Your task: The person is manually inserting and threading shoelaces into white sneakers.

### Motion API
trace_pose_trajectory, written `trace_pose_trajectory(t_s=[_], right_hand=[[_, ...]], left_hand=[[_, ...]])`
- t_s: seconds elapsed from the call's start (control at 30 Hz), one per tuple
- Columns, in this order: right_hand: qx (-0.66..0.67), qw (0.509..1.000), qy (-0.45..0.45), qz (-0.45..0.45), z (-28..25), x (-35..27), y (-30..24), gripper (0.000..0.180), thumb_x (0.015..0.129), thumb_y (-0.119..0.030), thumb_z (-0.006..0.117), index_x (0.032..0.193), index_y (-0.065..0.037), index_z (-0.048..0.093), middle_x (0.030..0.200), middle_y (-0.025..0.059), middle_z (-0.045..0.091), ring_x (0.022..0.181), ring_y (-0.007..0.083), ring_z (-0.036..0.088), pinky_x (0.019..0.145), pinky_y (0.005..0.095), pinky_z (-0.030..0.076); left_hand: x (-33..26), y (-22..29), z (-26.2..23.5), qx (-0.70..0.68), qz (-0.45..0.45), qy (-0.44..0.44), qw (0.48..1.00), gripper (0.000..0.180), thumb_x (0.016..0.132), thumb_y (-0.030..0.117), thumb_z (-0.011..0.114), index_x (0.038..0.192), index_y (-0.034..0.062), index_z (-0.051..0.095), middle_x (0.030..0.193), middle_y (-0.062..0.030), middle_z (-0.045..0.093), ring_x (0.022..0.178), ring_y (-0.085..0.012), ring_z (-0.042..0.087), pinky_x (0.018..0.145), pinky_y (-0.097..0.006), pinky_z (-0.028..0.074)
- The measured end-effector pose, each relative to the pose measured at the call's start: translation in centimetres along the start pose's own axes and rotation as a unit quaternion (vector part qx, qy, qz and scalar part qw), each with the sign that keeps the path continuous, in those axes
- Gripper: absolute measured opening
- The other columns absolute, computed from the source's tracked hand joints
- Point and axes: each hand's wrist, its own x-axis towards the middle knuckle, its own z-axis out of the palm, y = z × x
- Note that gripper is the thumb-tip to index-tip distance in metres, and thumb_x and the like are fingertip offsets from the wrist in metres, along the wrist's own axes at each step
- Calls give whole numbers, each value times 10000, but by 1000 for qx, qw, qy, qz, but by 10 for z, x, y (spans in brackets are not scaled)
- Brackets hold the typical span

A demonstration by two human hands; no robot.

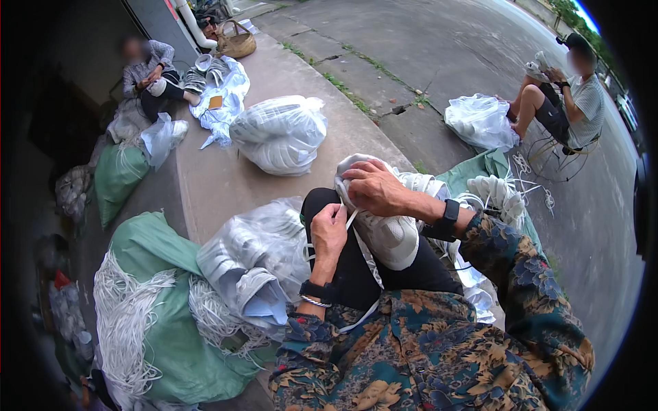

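A white sneaker [396, 241] rests across my dark-trousered lap, its toe pointing toward me. My right hand [375, 189] is curled over the shoe near its opening, fingers gripping the upper; its fingertips are partly hidden. Just left of the shoe, my left hand [329, 234] pinches a white shoelace [351, 219] between thumb and fingers. A length of lace trails down over my lap. Beside my left forearm sits a clear plastic bag [236, 229] of white shoes, with one shoe [260, 291] at its mouth.
A green sack [199, 366] with bundles of white laces [123, 322] lies at left. More white sneakers [497, 195] are at my right. A full plastic bag [281, 137] stands ahead. Two people sit with shoes: one person [154, 61] far left, another [582, 103] far right beside a bag [480, 120].
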Motion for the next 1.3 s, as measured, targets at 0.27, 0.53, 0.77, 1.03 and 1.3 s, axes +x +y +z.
trace_pose_trajectory(t_s=[0.27, 0.53, 0.77, 1.03, 1.3], right_hand=[[79, 997, -2, 8, -14, -13, 11, 74, 722, -95, 633, 795, -110, 629, 1208, 82, 512, 1188, 280, 390, 991, 447, 258], [79, 997, 12, 0, -9, -14, 11, 66, 713, -132, 617, 775, -125, 636, 1192, 75, 524, 1173, 284, 401, 979, 452, 265], [70, 997, -5, 14, -5, -10, 5, 87, 714, -121, 647, 801, -118, 644, 1206, 86, 511, 1195, 283, 380, 994, 449, 247], [35, 999, 7, 32, 1, -6, -3, 59, 680, -143, 659, 736, -124, 662, 1178, 100, 524, 1154, 300, 416, 971, 454, 280], [17, 998, 61, -4, 6, -5, -10, 77, 664, -165, 634, 693, -100, 662, 1097, 93, 571, 1093, 282, 453, 940, 420, 309]], left_hand=[[-10, 9, -2, -103, -40, -74, 991, 190, 816, 174, 574, 849, 1, 644, 637, -109, 619, 558, -139, 583, 542, -279, 445], [-10, 9, 0, 9, -7, -41, 999, 169, 750, 170, 568, 765, 23, 651, 649, -152, 614, 604, -263, 622, 581, -341, 466], [-7, -2, 1, 4, -17, -36, 999, 177, 748, 178, 567, 761, 20, 648, 655, -158, 614, 616, -274, 623, 589, -352, 467], [-11, 11, 5, 70, 41, 31, 996, 154, 748, 118, 567, 723, -24, 620, 573, -109, 584, 539, -159, 568, 546, -300, 448], [-13, 17, 6, 56, 33, 57, 996, 160, 767, 155, 544, 754, 20, 629, 687, -187, 608, 650, -350, 608, 607, -410, 467]])
